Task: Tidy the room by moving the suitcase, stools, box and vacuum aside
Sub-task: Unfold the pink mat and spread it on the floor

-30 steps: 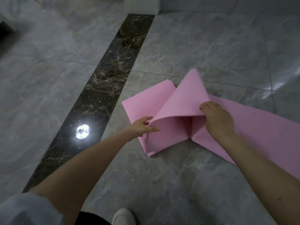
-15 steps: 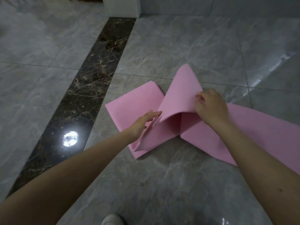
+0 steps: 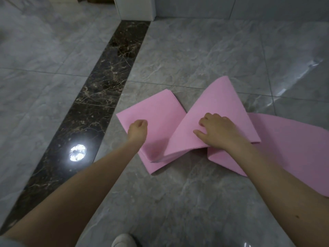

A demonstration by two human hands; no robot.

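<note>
A long pink foam mat (image 3: 293, 154) lies on the grey tiled floor, its left end folded into a flat stack (image 3: 160, 107). One fold (image 3: 219, 100) arches up between the stack and the flat part. My right hand (image 3: 217, 132) rests on top of that raised fold with fingers curled, pressing it toward the stack. My left hand (image 3: 138, 128) is a closed fist just over the stack's near left part, with nothing seen in it. No suitcase, stool, box or vacuum shows in this view.
A dark marble strip (image 3: 106, 86) runs diagonally across the floor left of the mat, with a ceiling lamp's reflection (image 3: 77, 152) on it. A white cabinet base (image 3: 135, 8) stands at the far end. My white shoe (image 3: 122, 240) is at the bottom edge.
My right hand has pushed the raised fold over to the left and lower, toward the stack. My left hand has come out from under the fold and closed into a fist.
</note>
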